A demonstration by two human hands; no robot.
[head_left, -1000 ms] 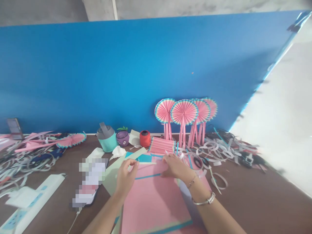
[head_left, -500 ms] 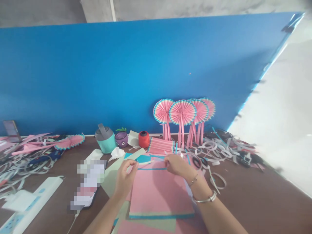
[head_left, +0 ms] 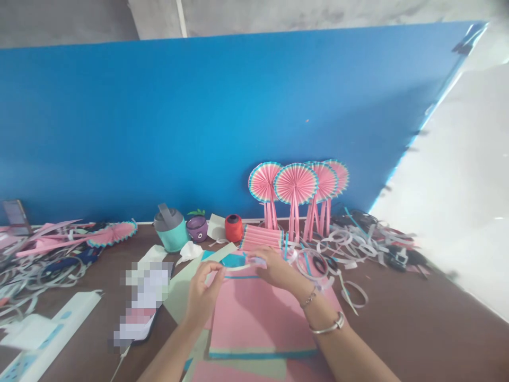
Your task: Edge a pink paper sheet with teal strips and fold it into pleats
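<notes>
My left hand is closed in a pinch on one end of a thin white strip. The strip bows to the right above the upper edge of a pink paper sheet with blue and cream borders. Close to the strip's far end is my right hand, its thumb and forefinger parted. A pale patch shows between those fingers, too blurred to name. Under the strip lies a blue piece. Just beyond my hands is a pleated pink paper.
Round pink pleated fans stand against the blue panel. Curled white strips heap at the right. A red spool, purple pot and teal cup line the back. A phone and power strip lie left.
My right hand has moved slightly left, and its fingers have gone from curled together to parted. The white strip now bows more. My left hand keeps its pinch in nearly the same place.
</notes>
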